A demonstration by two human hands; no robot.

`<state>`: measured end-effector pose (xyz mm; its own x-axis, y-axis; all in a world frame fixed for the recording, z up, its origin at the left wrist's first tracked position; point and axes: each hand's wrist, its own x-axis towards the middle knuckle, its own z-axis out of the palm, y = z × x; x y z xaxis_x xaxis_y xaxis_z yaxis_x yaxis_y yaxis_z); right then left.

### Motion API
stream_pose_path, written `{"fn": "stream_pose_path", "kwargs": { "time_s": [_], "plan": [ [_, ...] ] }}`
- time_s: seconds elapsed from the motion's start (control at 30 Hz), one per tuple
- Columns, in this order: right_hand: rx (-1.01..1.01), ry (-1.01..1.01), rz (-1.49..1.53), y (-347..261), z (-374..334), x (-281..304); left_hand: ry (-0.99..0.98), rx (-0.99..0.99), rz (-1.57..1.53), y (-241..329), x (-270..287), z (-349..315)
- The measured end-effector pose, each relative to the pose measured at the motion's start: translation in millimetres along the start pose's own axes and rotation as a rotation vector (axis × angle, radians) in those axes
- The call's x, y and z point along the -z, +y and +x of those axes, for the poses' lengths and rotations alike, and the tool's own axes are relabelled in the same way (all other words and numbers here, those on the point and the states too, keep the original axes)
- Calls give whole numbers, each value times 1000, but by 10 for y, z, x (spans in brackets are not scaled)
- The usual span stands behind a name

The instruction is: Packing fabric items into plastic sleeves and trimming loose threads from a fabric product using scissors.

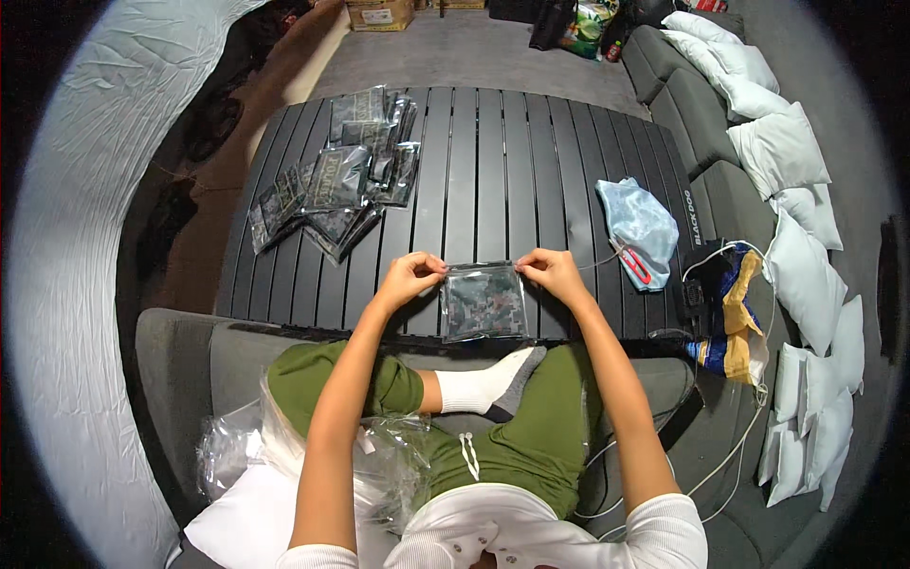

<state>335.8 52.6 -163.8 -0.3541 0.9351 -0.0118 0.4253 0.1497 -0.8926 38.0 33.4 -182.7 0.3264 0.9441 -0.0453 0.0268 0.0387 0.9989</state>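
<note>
A clear plastic bag (484, 302) with a folded camouflage cloth item inside lies at the near edge of the black slatted table (464, 171). My left hand (411, 279) pinches its upper left corner. At the upper right corner, the fingers of my right hand (554, 275) are closed on the bag in the same way. The bag's top edge is stretched straight between both hands. Farther left on the table is a heap of similar bagged camouflage packets (339, 180), several overlapping one another.
Right of my hands lie a light blue fabric bundle (640, 228) and a red-handled tool (633, 266). White cushions (782, 147) line the grey sofa at right. White cables (735, 446) run beside me. Crumpled clear bags (232, 450) lie at my left. Boxes (379, 13) stand at the back.
</note>
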Motion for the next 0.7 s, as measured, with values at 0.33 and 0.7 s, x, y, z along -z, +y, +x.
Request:
{"fn": "stream_pose_path", "kwargs": {
  "time_s": [0.33, 0.7],
  "plan": [
    [450, 143, -339, 26, -158, -79, 9, -79, 210, 49, -24, -44],
    [499, 205, -587, 53, -278, -216, 24, -304, 494, 141, -49, -135]
  ]
}}
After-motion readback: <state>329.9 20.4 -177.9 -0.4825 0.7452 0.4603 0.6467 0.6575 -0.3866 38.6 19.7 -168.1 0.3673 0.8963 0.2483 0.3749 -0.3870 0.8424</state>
